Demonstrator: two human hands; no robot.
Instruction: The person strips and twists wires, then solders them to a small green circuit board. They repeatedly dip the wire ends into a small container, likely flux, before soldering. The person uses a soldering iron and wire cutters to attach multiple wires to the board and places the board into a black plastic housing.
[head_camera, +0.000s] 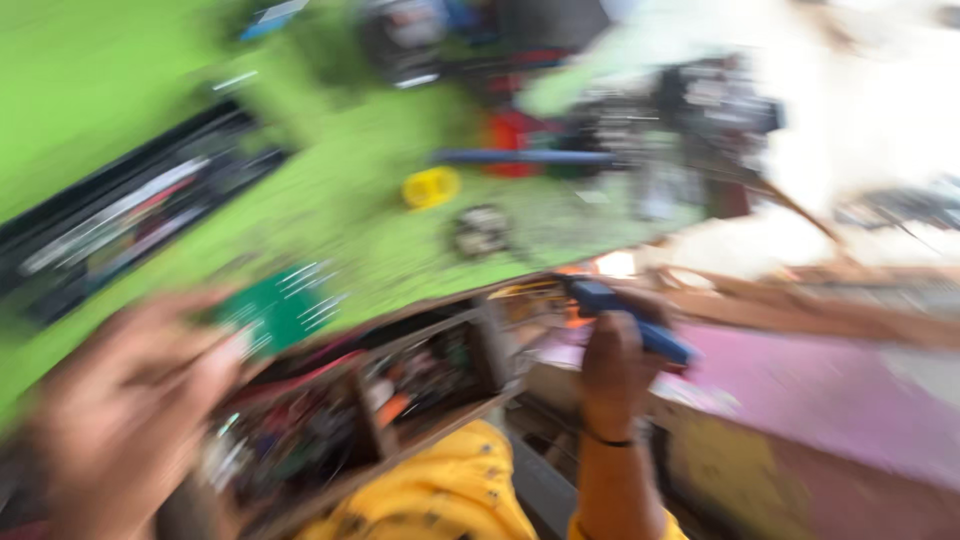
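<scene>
Frame heavily motion-blurred; details soft. Far left, a black tray (120, 220) of long tools is lying on the green bench top (330, 190). The left hand (130, 420) is pinching a small green circuit board (280, 310) by its near edge, fingers closed on it, holding it just above an open wooden drawer (400, 390) of mixed parts. Mid-bench, a yellow ring-shaped piece (431, 187) is sitting near a red block (512, 140). To the right, the right hand (612, 365) is wrapping around a blue-handled tool (630, 318), grip clamped shut, tip hidden in blur. Judgement: steadying the board and bracing both wrists would help before tool meets board.
</scene>
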